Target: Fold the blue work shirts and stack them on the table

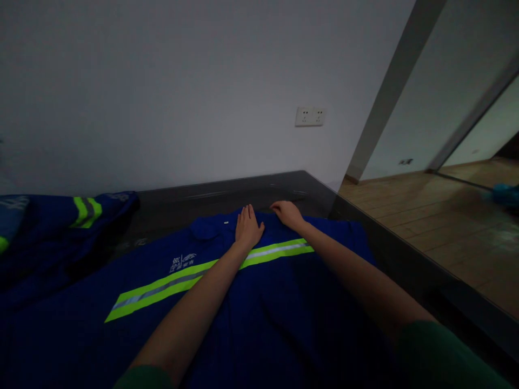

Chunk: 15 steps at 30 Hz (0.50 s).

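A blue jacket [255, 302] lies spread on a dark desk [178, 208], the left hand [248, 229] open and flat by its collar [205, 228], the right hand [288, 214] curled at its far edge, grip unclear, where an uneven tug could crease the jacket or skew the collar.

No words can be read for sure. The blue work jacket [267, 302] has a small white print [182, 262] on its chest, just above the bright yellow stripe [162, 289]. It has a thin line standing up, a little picture beside it and a row of signs that look like Chinese writing, too small and dim to read. A tiny white tag [226, 222] sits near the collar. The other blue garment [48, 221] has pale marks too, too blurry to read
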Available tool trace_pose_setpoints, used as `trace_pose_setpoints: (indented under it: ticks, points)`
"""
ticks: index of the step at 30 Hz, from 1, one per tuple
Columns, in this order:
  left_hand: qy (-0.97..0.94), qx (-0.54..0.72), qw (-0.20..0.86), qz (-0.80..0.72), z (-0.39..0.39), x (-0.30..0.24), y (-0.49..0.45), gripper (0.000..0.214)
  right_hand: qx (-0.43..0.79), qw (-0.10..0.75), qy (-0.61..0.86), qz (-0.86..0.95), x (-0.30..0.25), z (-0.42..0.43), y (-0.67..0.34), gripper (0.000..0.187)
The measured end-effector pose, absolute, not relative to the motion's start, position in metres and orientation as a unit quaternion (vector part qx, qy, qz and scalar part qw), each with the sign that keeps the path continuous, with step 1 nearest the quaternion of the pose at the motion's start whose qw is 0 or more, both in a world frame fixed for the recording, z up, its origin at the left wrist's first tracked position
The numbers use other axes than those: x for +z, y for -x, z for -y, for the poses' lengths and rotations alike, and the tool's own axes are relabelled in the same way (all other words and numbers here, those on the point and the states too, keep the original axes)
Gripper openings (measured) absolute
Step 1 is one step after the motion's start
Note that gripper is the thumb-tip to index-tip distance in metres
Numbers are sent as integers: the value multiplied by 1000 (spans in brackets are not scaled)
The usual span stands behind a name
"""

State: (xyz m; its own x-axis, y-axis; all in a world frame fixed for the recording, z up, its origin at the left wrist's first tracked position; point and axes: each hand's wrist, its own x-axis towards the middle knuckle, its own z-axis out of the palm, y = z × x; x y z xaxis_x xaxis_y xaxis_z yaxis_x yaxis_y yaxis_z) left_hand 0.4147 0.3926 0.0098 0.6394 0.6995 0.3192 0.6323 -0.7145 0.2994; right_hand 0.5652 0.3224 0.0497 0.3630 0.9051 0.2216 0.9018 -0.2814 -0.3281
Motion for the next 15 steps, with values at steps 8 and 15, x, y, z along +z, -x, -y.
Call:
trace_pose_setpoints:
  ticks: [8, 15]
  points:
    - [-897, 228, 92, -368, -392, 9, -414, 79, 85, 174, 789, 583, 37, -392, -555, 17]
    - [-901, 227, 94, -358, -394, 8, -414, 76, 103, 118, 780, 606, 35, -397, -555, 13]
